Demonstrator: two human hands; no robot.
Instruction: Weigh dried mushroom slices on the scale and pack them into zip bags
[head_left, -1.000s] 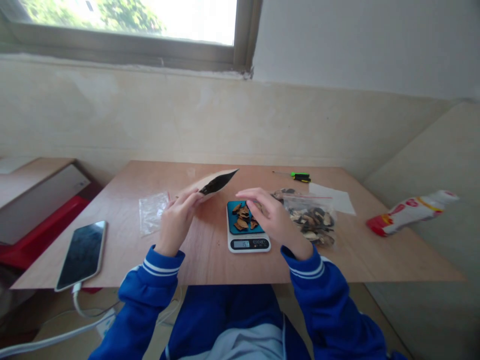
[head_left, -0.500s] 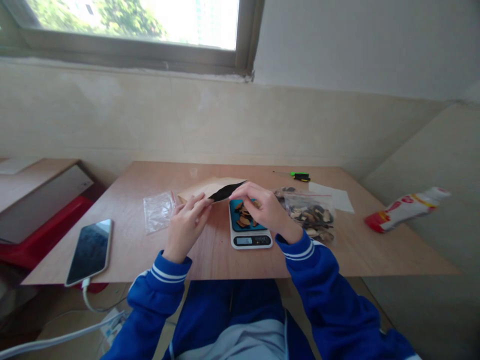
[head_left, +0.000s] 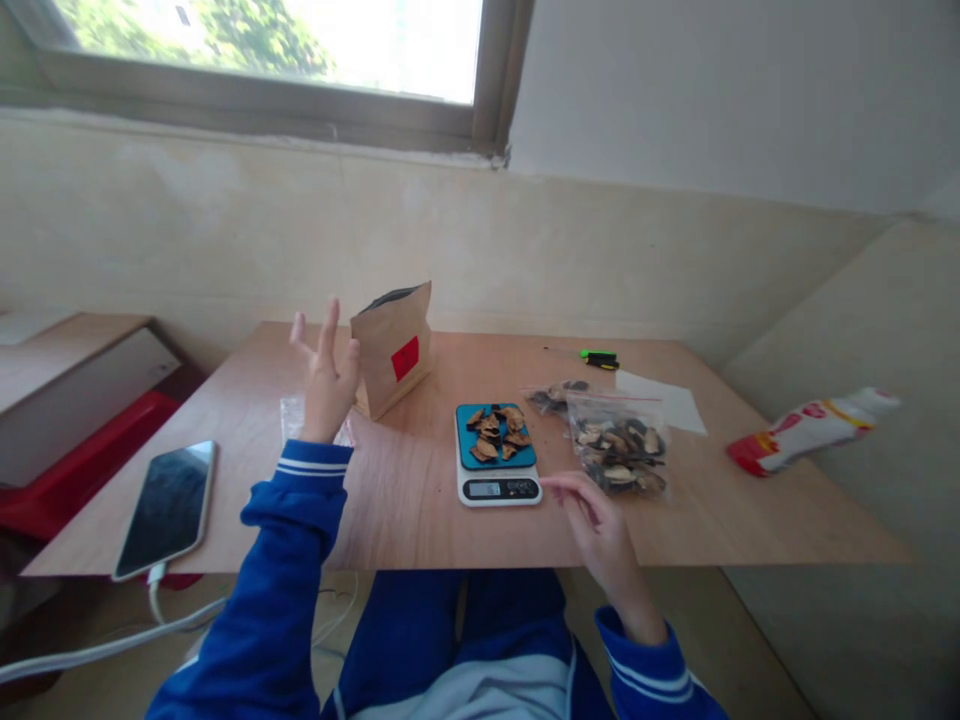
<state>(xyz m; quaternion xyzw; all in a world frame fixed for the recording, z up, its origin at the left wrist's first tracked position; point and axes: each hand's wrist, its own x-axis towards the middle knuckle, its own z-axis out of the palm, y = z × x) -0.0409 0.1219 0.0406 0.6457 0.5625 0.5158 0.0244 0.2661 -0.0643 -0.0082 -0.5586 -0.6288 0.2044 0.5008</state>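
Note:
My left hand (head_left: 328,375) is raised with its fingers spread, just left of a brown paper bag (head_left: 379,365). It holds nothing. The bag stands upright, its top gaping to a dark lining, a red label on its front. Dried brown slices (head_left: 497,432) lie on the blue plate of a white kitchen scale (head_left: 500,500). Beside the scale's lower right corner is my right hand (head_left: 592,515), index finger stretched towards the buttons, other fingers loosely bent, with nothing seen in it. A clear zip bag of dried slices (head_left: 621,450) lies beyond that hand.
A second bag of slices (head_left: 559,397) lies behind. Screwdrivers (head_left: 600,358) and white paper (head_left: 675,405) are at the back right, a red-and-white bottle (head_left: 814,430) farther right. On the left lie a cabled phone (head_left: 166,510) and an empty-looking plastic bag (head_left: 291,415), partly hidden.
The paper bag, earlier tilted between both hands, now stands upright at the back left, released. My left hand has moved left and up; my right hand has come down beside the scale.

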